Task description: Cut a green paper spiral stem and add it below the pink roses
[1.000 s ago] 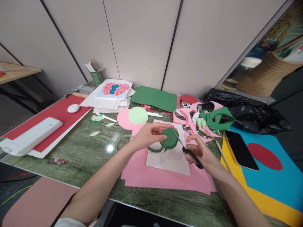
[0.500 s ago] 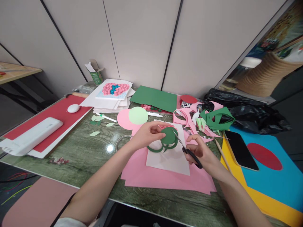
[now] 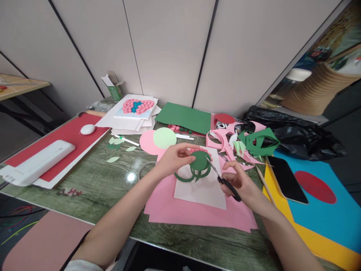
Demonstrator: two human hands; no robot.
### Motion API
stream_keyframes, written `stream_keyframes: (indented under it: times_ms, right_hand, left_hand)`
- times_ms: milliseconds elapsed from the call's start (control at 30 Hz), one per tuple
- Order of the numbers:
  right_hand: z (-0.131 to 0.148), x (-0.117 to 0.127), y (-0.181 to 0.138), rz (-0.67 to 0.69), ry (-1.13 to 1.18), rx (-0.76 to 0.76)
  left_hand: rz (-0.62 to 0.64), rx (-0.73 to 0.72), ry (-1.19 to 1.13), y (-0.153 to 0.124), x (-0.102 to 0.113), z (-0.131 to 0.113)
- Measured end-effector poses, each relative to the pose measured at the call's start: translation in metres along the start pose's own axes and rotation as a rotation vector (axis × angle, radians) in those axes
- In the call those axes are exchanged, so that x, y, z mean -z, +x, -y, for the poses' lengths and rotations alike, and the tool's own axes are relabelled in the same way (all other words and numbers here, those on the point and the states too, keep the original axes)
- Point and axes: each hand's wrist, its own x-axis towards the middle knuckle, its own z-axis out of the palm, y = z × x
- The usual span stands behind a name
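Note:
My left hand pinches the left edge of a dark green paper circle above the white sheet. Around the scissors' handles my right hand is closed, and the black-handled scissors point up and left. Their blades meet the circle's right edge. Curled dark green paper strips hang under the circle. Behind it, partly covered, are pink rolled paper pieces. The white sheet lies beneath on pink paper.
Left of my hands are pale green paper leaves and a tape ring. Paper scraps lie at the back right. A phone and pencil rest on the right. Farther left stands a white machine.
The green circle has shifted and turned slightly in my left hand, showing more of the pink pieces behind it. The scissors have barely moved.

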Motion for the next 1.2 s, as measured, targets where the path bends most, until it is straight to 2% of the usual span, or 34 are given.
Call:
stream_keyframes:
  times_ms: [200,367,833,1200]
  right_hand:
    - [-0.0016,0.0005,0.0017,-0.034,0.031,0.010]
    - [0.0016,-0.0014,0.0017,-0.053,0.078,0.031]
    - [0.0032,-0.0010,0.0000,-0.023,0.050,0.001]
    - [0.0000,0.0010,0.0013,-0.026,0.066,0.016]
  left_hand:
    - [-0.062,0.014,-0.041,0.0007,-0.0018,0.0002]
    - [-0.017,0.036,-0.098,-0.0004,-0.0060,-0.0007]
    - [0.081,0.018,-0.031,-0.0003,-0.0029,0.0022]
    - [0.079,0.029,-0.009,-0.0002,-0.0015,0.0013]
